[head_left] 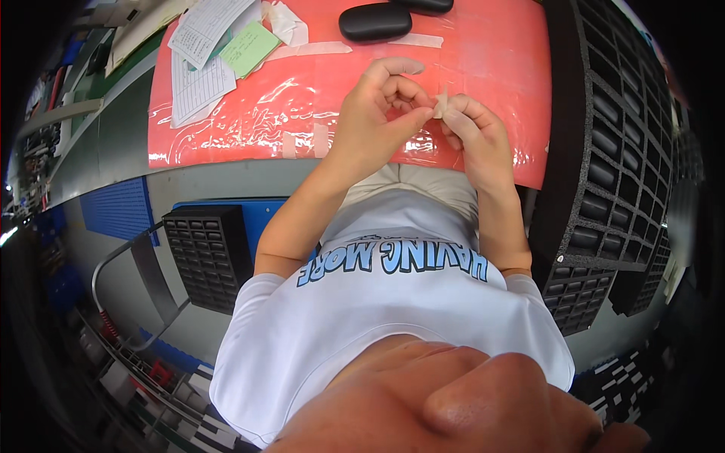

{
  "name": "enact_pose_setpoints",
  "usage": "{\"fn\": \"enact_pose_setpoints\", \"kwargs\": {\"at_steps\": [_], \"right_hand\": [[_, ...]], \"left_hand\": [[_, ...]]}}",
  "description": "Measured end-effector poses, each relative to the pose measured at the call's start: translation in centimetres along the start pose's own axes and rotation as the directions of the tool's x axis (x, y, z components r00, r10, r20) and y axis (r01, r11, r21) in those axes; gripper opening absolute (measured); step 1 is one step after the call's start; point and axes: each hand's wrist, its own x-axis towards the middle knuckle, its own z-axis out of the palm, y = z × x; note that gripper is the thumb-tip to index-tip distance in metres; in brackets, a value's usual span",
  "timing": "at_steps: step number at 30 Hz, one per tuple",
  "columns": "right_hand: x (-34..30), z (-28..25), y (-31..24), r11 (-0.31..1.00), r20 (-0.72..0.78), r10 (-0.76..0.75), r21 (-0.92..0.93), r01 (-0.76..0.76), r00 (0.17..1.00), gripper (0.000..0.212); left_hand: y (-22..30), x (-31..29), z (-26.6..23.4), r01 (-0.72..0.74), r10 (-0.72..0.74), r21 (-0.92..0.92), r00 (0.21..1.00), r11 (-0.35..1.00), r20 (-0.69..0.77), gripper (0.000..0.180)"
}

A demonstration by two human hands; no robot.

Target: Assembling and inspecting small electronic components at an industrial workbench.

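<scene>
My left hand (374,113) and my right hand (482,136) meet over the near part of the red table cover. Between their fingertips is a small, thin, crumpled cream-coloured piece (441,104); its exact kind is hard to make out. The left thumb and a fingertip pinch one side of it, while another left finger stretches out above. My right thumb and forefinger close on its other side. Pale, thin covers like finger cots show on some fingertips of both hands. Beyond my hands lies a black oblong case (375,23), apart from them.
The shiny red cover (302,98) bears tape strips. Written papers (200,87), a green note pad (249,49) and a crumpled white tissue (288,24) lie far left. Another black case (427,4) is at the back. Stacked black foam trays (604,143) rise at right; another tray stack (205,249) stands lower left.
</scene>
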Motion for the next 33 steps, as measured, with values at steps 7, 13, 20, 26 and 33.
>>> {"fn": "enact_pose_setpoints", "kwargs": {"at_steps": [7,13,20,26,33], "right_hand": [[0.0,0.0,0.6,0.976,0.027,-0.124,-0.175,0.127,0.992,0.01],[0.0,-0.5,0.6,0.938,0.058,-0.179,-0.291,0.189,0.982,0.01],[-0.2,-1.8,-0.6,0.961,-0.149,-0.21,-0.215,0.176,0.966,0.007],[0.1,-0.3,-0.1,0.891,0.051,-0.28,-0.358,0.279,0.959,0.013],[-0.4,-0.2,-0.4,0.849,0.049,-0.319,-0.429,0.308,0.947,0.007]], "left_hand": [[-0.1,-0.2,0.3,0.064,-0.064,0.054,0.998,0.997,0.003,0.049],[-0.6,-0.3,0.3,0.042,-0.042,0.146,0.999,0.988,0.001,0.047],[-0.5,0.5,-1.3,-0.026,0.015,-0.101,0.994,0.995,-0.108,0.042],[-1.0,0.5,-0.4,0.044,-0.05,-0.182,0.998,0.982,-0.031,0.043],[-1.4,1.3,-1.6,-0.077,0.078,-0.136,0.997,0.988,-0.001,0.034]]}}
